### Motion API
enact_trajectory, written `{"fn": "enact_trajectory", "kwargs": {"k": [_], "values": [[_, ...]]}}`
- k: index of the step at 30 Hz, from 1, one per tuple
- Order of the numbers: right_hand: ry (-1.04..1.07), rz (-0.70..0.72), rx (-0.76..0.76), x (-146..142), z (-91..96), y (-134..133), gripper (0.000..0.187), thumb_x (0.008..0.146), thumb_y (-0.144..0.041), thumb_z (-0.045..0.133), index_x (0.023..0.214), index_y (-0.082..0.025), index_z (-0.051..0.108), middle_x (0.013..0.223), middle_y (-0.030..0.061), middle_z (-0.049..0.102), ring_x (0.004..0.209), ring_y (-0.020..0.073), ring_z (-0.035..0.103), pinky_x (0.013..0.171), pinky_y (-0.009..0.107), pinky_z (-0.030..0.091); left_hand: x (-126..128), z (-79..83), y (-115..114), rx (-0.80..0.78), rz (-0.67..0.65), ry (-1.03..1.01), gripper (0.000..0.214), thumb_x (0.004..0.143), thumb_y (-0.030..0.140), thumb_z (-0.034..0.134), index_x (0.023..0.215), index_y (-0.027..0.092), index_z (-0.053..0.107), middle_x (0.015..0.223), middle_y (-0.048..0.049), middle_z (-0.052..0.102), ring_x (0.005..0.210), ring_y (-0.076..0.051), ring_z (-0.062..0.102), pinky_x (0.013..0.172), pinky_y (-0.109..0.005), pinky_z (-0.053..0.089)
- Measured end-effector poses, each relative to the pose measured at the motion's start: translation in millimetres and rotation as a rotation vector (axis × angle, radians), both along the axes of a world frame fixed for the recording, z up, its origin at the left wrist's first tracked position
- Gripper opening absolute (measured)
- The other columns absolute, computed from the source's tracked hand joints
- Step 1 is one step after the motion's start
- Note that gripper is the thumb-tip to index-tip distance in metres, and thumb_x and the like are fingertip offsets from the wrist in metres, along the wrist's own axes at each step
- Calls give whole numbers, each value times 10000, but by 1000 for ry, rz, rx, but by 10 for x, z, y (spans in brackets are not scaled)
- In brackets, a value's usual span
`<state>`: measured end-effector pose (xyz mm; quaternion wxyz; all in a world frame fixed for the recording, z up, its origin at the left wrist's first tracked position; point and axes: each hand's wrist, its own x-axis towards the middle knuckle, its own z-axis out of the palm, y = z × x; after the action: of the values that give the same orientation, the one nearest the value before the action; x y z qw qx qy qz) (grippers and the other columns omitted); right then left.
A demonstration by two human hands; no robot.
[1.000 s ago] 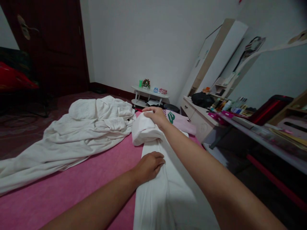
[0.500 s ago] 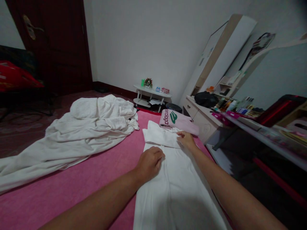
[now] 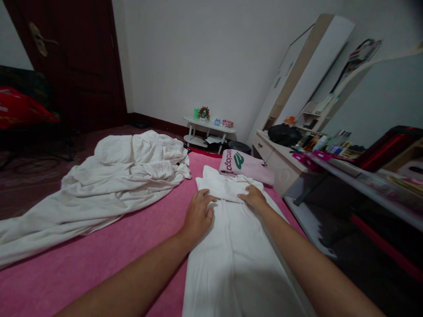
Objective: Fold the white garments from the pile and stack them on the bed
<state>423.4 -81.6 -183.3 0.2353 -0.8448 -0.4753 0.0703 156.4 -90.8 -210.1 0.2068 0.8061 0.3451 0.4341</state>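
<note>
A long white garment (image 3: 231, 259) lies flat on the pink bed (image 3: 99, 259) in front of me, its far end folded back toward me. My left hand (image 3: 198, 213) rests open and flat on the garment's left side, fingers at the fold's edge. My right hand (image 3: 253, 197) lies on the right side of the fold, fingers bent down onto the cloth; whether it pinches the edge I cannot make out. A folded pink garment (image 3: 246, 166) with a green logo lies just beyond the fold.
A crumpled white sheet (image 3: 109, 180) spreads over the bed's left half. A cluttered dresser (image 3: 280, 160) and desk (image 3: 363, 176) stand to the right, a small white table (image 3: 208, 130) by the far wall, a dark door (image 3: 72, 61) at the back left.
My right hand brought the garment's far end down toward me and laid it as a flat fold. My left hand then slid forward and opened onto the fold's edge.
</note>
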Motion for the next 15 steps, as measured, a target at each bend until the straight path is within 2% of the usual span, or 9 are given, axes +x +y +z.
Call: {"fn": "enact_trajectory", "kwargs": {"k": [3, 6, 9, 12, 15], "values": [[129, -79, 118, 28, 28, 0, 305, 508, -260, 803, 743, -144, 648, 755, 51, 661, 824, 241, 643, 729, 309, 482, 3, -19, -1, 50, -13, -15, 323, 741, 36, 531, 1005, 194, 628, 1274, -98, 466, 1225, -246, 441, 1049, -416, 383], [266, -178, 285, 167, 210, -43, 179, 612, -242, 721, 709, -135, 617, 618, 14, 604, 663, 200, 629, 607, 291, 503, -2, -18, -9, 75, -5, -15, 332, 735, 29, 532, 1011, 191, 622, 1242, -99, 484, 1186, -244, 458, 1028, -419, 396], [430, -294, 544, 390, 543, -149, 138, 728, -223, 602, 838, -142, 583, 657, -7, 601, 607, 144, 607, 545, 257, 520, -1, -3, -27, 81, -25, 27, 328, 743, 35, 520, 1009, 199, 618, 1156, -84, 531, 1107, -231, 498, 981, -408, 430], [601, -372, 831, 575, 921, -276, 140, 737, -163, 582, 870, -163, 540, 715, -24, 601, 624, 108, 598, 568, 241, 535, 13, 5, -49, 86, -83, 108, 337, 756, 53, 513, 1037, 206, 619, 1120, -77, 558, 1068, -223, 519, 955, -390, 446], [704, -404, 1009, 670, 1203, -381, 148, 722, -106, 595, 835, -169, 524, 704, -47, 574, 627, 81, 578, 583, 214, 516, 27, -5, -74, 92, -131, 207, 352, 766, 79, 521, 1084, 198, 616, 1152, -92, 570, 1086, -225, 527, 966, -375, 445]]}}
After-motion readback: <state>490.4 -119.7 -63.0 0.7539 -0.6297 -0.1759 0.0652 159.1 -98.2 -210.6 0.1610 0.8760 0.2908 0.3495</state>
